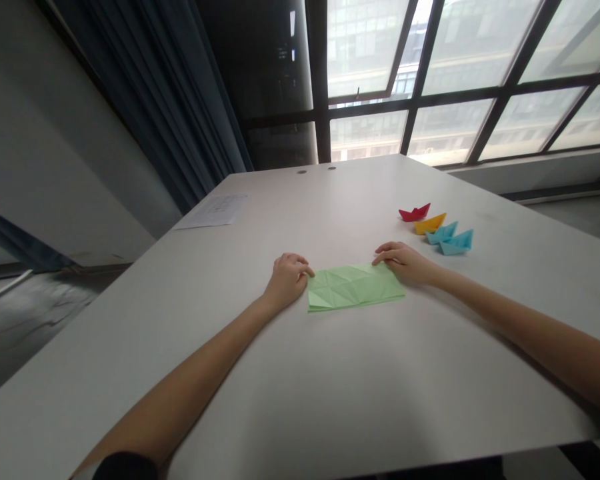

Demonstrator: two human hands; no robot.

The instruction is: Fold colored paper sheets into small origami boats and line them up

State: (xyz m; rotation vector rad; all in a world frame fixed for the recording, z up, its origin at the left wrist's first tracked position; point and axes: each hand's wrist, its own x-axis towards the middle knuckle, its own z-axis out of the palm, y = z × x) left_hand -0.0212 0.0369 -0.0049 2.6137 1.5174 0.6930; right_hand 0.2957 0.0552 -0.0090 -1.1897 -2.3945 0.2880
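Note:
A light green sheet of paper (353, 285), folded into a flat rectangle with crossing creases, lies on the white table in front of me. My left hand (287, 279) rests at its upper left corner, fingers curled and a fingertip on the paper. At the upper right, my right hand (403, 262) holds the far edge, its thumb on the paper and the other fingers bent just beyond. The fold runs along the far side; layers show slightly apart at the near edge. The undersides of both hands are hidden.
Right of the paper stand folded paper boats: a red boat (415, 213), a yellow boat (430, 224) and two blue boats (457, 243). A printed sheet (214, 211) lies at the table's left edge. Beyond the white table (310, 393) are a blue curtain (165, 87) and windows (370, 133).

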